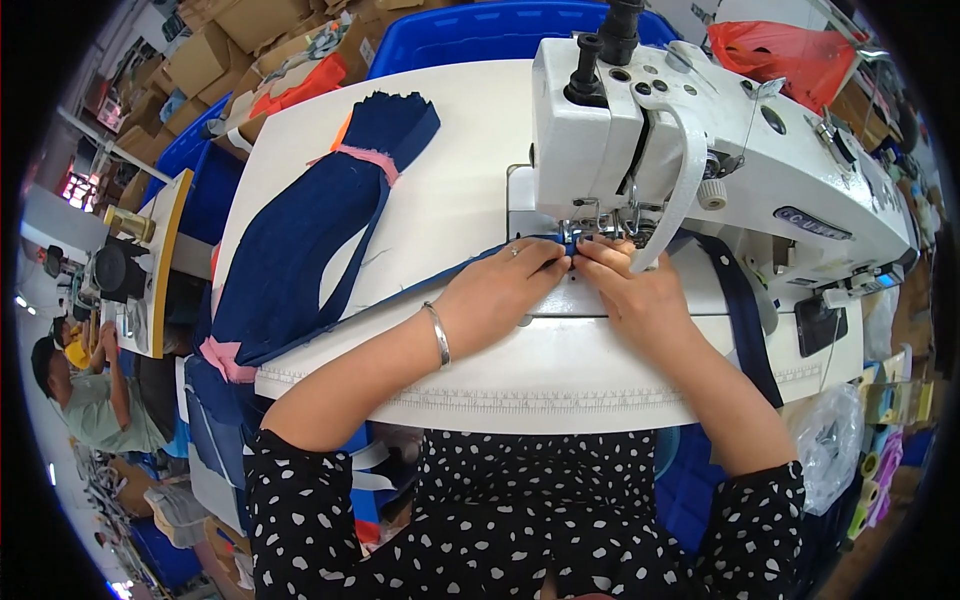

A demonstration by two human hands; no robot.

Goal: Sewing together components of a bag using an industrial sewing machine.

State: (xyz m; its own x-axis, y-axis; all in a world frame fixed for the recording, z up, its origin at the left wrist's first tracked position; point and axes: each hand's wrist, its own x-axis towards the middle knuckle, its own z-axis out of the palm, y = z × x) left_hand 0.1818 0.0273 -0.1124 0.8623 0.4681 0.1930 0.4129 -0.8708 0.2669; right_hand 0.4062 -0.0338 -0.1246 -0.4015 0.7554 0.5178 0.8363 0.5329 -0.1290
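Observation:
A white industrial sewing machine [590,130] stands over the table's right half. At its presser foot, my left hand [505,290] presses a narrow navy fabric strip [430,283] between thumb and fingers. Close beside it, my right hand [640,300] has its fingertips bunched on the same strip, right under the needle area; the fingers partly hide the cloth there. Leftward the strip runs back to a folded bundle of navy cloth [275,240], bound with a pink tie [372,160] at the top and a second pink tie [228,360] at the bottom.
Another navy band [738,310] hangs over the table's front edge by my right forearm. A printed ruler [520,401] follows that edge. A phone-like dark device [820,325] lies at right. Blue bins [440,40] stand behind; at left a person [100,400] sits at another table.

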